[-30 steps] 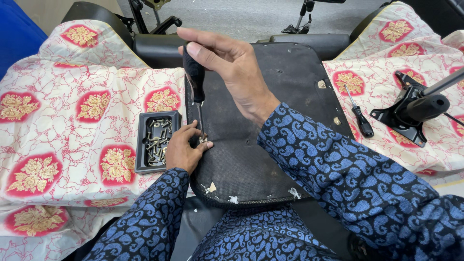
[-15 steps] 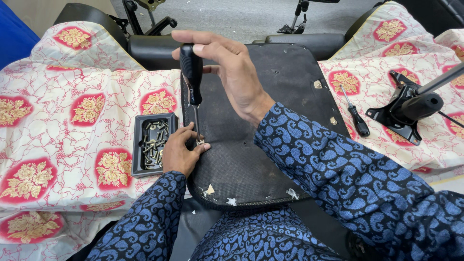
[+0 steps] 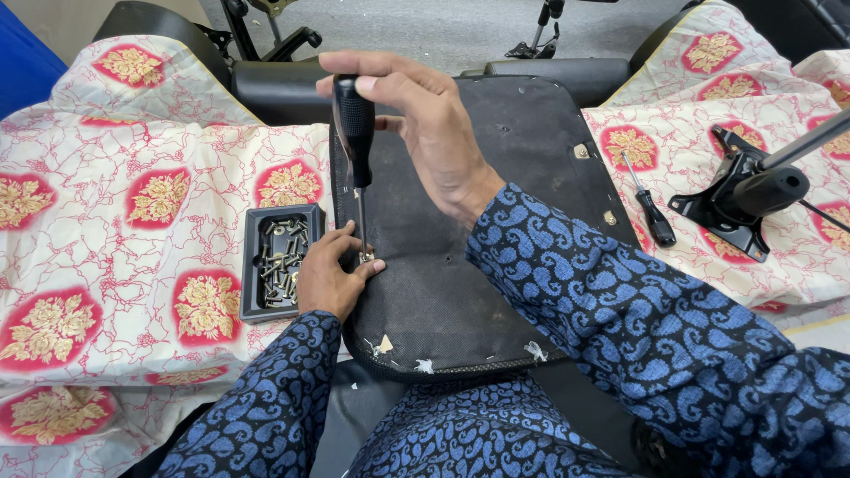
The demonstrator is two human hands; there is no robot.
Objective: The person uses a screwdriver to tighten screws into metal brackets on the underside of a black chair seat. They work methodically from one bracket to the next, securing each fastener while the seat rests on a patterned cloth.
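Nearest to the viewer, two sleeves of dark blue cloth with a light blue paisley pattern reach forward over the black seat panel (image 3: 460, 292), a flat dark board that lies upside down in the middle of the counter. Its near edge is rounded and frayed, with some small white scraps of material stuck on it. The left hand (image 3: 329, 276) rests on the left edge of the seat panel, and its fingers are pinched together around a small screw (image 3: 367, 257) at the tip of the tool. Just left of the seat panel, touching the left hand, sits a small black tray (image 3: 251, 265) full of screws and bolts. The right hand (image 3: 425, 124) is higher, over the middle of the seat panel, and it is closed around the black handle of a screwdriver (image 3: 357, 142). The screwdriver stands almost upright with its thin metal shaft going down to the screw. The two hands are apart, one above the other. The counter is covered with a cream cloth (image 3: 115, 230) with thin red lines and red patches with gold flowers. Right of the seat panel a second screwdriver (image 3: 651, 212) lies on this cloth, and further right a black metal chair base plate (image 3: 739, 199) with a cylinder. Beyond the seat panel there are black chair parts and a grey floor (image 3: 443, 26).
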